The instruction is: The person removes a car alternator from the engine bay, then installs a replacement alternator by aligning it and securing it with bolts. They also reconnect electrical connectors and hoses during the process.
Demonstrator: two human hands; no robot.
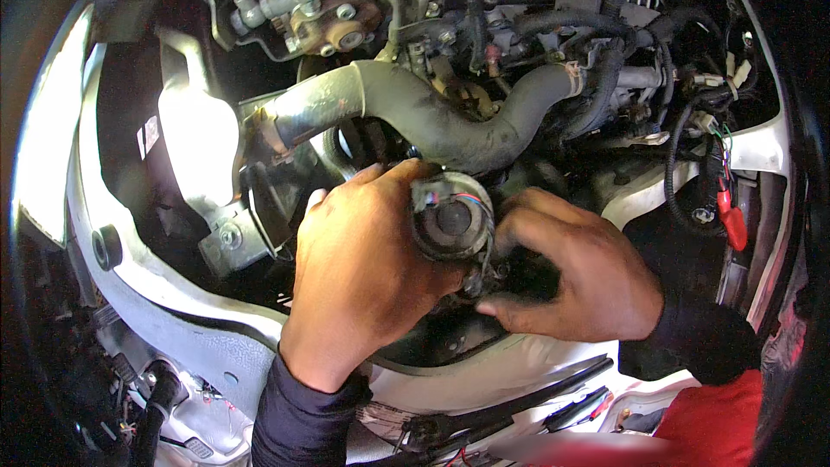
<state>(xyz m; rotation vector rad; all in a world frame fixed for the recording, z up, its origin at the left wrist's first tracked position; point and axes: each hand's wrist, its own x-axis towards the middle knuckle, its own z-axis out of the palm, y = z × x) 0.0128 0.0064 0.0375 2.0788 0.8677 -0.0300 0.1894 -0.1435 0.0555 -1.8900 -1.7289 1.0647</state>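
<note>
A round, dark-rimmed part (456,227) with a grey disc face and thin red and blue wires sits between my hands, just below a thick grey pipe (441,112). My left hand (363,259) is closed around its left side, with the fingertips hidden behind it. A black-sheathed wire (489,246) runs down the part's right edge to a small dark fitting (478,281). Beside that edge is my right hand (579,264), its fingers curled and its thumb close to the fitting. Shadow hides what its fingertips grip.
Pipes and an engine (328,26) fill the far side. A bright silver canister-like part (199,138) stands at left. White body panels (510,359) curve along the near edge. Loose wires with a red cover (732,220) hang at right. Black rods (527,398) lie near me.
</note>
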